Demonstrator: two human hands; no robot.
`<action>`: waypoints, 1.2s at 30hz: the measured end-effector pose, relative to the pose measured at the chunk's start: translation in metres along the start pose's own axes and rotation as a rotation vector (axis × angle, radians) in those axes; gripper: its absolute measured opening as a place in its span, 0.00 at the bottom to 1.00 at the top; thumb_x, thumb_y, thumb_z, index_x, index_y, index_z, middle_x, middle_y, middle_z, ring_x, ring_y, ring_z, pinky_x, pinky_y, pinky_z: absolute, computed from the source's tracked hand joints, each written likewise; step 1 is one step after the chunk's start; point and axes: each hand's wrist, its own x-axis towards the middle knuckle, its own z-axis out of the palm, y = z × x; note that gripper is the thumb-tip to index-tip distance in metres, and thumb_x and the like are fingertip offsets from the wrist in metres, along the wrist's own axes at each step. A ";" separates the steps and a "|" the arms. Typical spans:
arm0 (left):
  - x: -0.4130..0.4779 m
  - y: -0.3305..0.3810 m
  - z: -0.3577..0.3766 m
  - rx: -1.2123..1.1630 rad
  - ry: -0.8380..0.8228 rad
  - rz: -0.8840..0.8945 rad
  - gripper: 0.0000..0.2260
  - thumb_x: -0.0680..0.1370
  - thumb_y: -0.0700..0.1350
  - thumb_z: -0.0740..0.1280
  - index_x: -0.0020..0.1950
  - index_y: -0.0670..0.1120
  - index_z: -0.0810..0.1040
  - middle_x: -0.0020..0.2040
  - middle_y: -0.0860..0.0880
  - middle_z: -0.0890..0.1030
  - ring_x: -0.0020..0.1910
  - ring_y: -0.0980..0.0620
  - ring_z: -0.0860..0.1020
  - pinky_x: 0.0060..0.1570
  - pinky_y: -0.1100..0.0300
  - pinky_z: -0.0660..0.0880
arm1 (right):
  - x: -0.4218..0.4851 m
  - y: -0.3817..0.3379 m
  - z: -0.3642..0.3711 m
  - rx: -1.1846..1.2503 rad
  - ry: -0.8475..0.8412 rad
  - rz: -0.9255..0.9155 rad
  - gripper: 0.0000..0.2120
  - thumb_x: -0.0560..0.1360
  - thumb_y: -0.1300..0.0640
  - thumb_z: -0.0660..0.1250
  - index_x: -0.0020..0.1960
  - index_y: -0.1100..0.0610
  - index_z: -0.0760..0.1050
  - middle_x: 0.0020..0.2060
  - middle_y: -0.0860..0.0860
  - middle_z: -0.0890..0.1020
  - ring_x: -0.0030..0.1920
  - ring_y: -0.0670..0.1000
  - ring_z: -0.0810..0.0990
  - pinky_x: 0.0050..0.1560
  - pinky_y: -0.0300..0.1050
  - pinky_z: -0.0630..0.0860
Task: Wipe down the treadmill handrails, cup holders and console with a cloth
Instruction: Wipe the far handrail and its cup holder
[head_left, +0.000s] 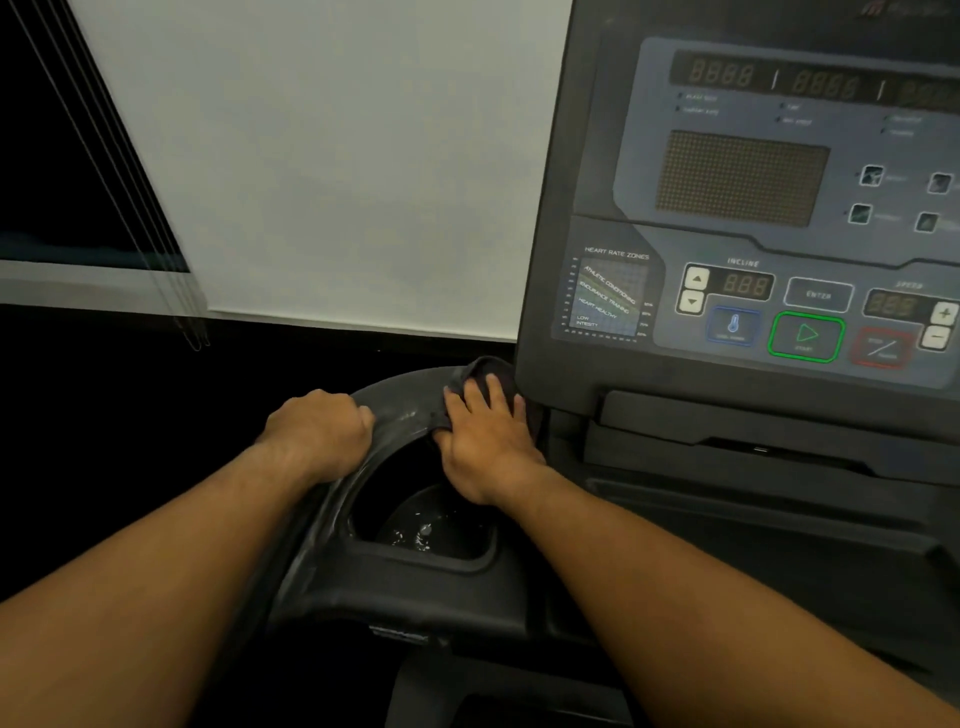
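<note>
Console (597, 171) lettering INCLINE, ENTER; left hand (317, 431) tight around handrail (405, 410), right hand (483, 447) flat on cloth (485, 368)

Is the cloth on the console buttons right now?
No, the right hand presses the dark cloth onto the curved handrail just left of the console.

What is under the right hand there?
A dark cloth, pressed onto the curved handrail by the right hand. The hand covers most of the cloth, which hides the rail beneath.

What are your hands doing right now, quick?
Left hand: closed, gripping the handrail.
Right hand: open, fingers flat, pressing the cloth on the handrail.
</note>
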 end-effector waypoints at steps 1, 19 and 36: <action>-0.001 0.000 0.000 0.004 -0.002 -0.002 0.18 0.82 0.51 0.51 0.52 0.44 0.78 0.49 0.43 0.78 0.43 0.46 0.72 0.44 0.54 0.69 | 0.006 -0.003 0.001 -0.027 -0.034 0.005 0.29 0.81 0.44 0.48 0.79 0.54 0.48 0.78 0.53 0.49 0.77 0.58 0.42 0.74 0.61 0.42; -0.008 0.006 -0.014 0.132 -0.030 0.088 0.17 0.83 0.48 0.52 0.58 0.44 0.78 0.56 0.43 0.78 0.53 0.42 0.77 0.50 0.51 0.74 | 0.015 -0.004 -0.001 -0.092 -0.042 -0.084 0.28 0.82 0.47 0.48 0.79 0.56 0.51 0.78 0.55 0.51 0.77 0.57 0.44 0.75 0.59 0.43; -0.016 -0.058 -0.032 -0.579 0.028 0.060 0.15 0.83 0.47 0.54 0.44 0.41 0.75 0.43 0.47 0.79 0.45 0.47 0.75 0.46 0.55 0.70 | 0.051 -0.041 0.002 -0.003 -0.024 -0.023 0.23 0.82 0.50 0.48 0.77 0.52 0.57 0.77 0.52 0.58 0.77 0.57 0.51 0.75 0.60 0.48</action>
